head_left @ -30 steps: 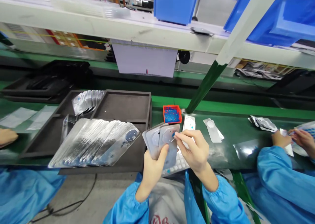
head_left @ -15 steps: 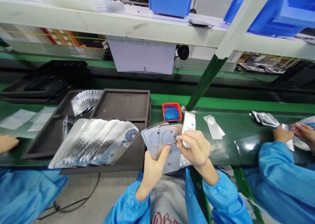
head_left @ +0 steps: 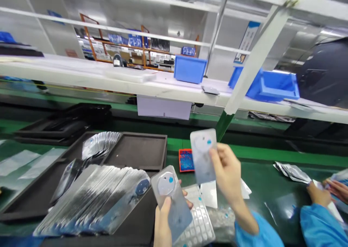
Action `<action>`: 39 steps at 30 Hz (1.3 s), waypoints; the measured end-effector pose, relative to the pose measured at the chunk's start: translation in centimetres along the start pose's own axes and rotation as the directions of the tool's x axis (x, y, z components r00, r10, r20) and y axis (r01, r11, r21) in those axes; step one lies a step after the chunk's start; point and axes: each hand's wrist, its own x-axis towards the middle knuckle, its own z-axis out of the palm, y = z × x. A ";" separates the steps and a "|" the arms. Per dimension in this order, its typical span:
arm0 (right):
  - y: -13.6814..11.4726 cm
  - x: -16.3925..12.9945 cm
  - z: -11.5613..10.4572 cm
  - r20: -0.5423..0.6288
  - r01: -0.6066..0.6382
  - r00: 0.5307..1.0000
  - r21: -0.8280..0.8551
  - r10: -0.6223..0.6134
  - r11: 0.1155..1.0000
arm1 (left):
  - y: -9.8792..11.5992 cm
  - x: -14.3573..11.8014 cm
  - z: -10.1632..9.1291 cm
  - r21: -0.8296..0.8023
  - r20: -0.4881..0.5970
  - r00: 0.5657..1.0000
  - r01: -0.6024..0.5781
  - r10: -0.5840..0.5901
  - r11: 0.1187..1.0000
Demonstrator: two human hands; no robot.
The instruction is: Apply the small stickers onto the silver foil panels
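My left hand (head_left: 163,220) is closed around a greyish phone back cover (head_left: 178,212), its round camera area facing up with a blue dot on it. Held up higher and to the right is a second phone back cover (head_left: 202,167), pinched at its right edge by my right hand (head_left: 227,174). That cover also bears a blue dot in its round area. Below the left cover lies a sheet of clear and white square pads (head_left: 202,227). A red tray (head_left: 179,163) of small blue pieces stands behind, partly hidden by the raised cover.
On the left, a fanned row of phone covers (head_left: 108,200) rests on black trays (head_left: 144,151), with a smaller fan (head_left: 100,142) behind. A co-worker's hands (head_left: 320,194) are at the far right. A green post (head_left: 224,125) rises behind my right hand.
The head view has tilted upward. My right hand, earlier pinching a small blue piece at a cover's round area, now holds one cover up, apart from the one in my left hand.
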 end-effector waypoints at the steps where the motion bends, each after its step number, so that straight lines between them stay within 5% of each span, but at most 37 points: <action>1: 0.0 3.5 0.0 -0.058 0.059 0.997 -0.017 -0.060 0.998 | 0.1 -0.1 0.0 -0.029 0.033 0.999 0.017 -0.016 0.999; 4: 0.4 15.8 0.4 -0.106 0.136 0.983 -0.138 -0.151 0.981 | 0.5 -0.6 0.1 0.042 0.003 0.999 0.045 -0.045 0.998; 7: 0.6 26.4 0.7 -0.066 -0.003 0.997 -0.428 -0.028 0.904 | 0.9 -1.1 0.1 0.114 -0.025 0.999 0.039 -0.037 0.993; 10: 0.0 29.7 0.5 -0.079 -0.041 0.997 -0.485 0.003 0.873 | 1.5 -1.1 -0.3 0.120 0.039 0.998 0.043 -0.048 0.992; 12: -0.4 26.5 0.4 -0.071 0.066 0.991 -0.483 -0.115 0.873 | 2.0 -0.9 -0.8 0.140 0.056 0.996 0.057 -0.066 0.988; 15: -0.9 15.7 0.4 0.069 0.398 0.913 -0.372 -0.402 0.839 | 2.9 -0.5 -1.5 0.204 0.042 0.995 0.083 -0.094 0.975; 19: -1.2 0.8 0.1 0.340 0.515 0.823 -0.106 -0.456 0.851 | 3.5 0.0 -1.4 0.369 0.060 0.997 0.019 -0.044 0.929; 22: -0.4 -4.7 0.0 0.358 0.502 0.822 -0.089 -0.443 0.860 | 3.4 -0.2 -0.7 0.503 0.053 0.998 -0.064 0.043 0.862; 29: 1.3 -6.3 -1.3 0.285 0.399 0.897 -0.198 -0.337 0.895 | 2.8 -1.3 0.8 0.540 0.160 0.986 -0.123 0.042 0.833; 35: 1.6 -6.3 -2.2 0.384 0.433 0.856 -0.171 -0.345 0.885 | 2.9 -1.3 0.9 0.540 0.198 0.980 -0.137 0.033 0.830; 39: 2.3 -6.6 -2.2 0.358 0.562 0.802 -0.186 -0.477 0.806 | 3.0 -1.4 0.7 0.557 0.194 0.981 -0.117 0.008 0.822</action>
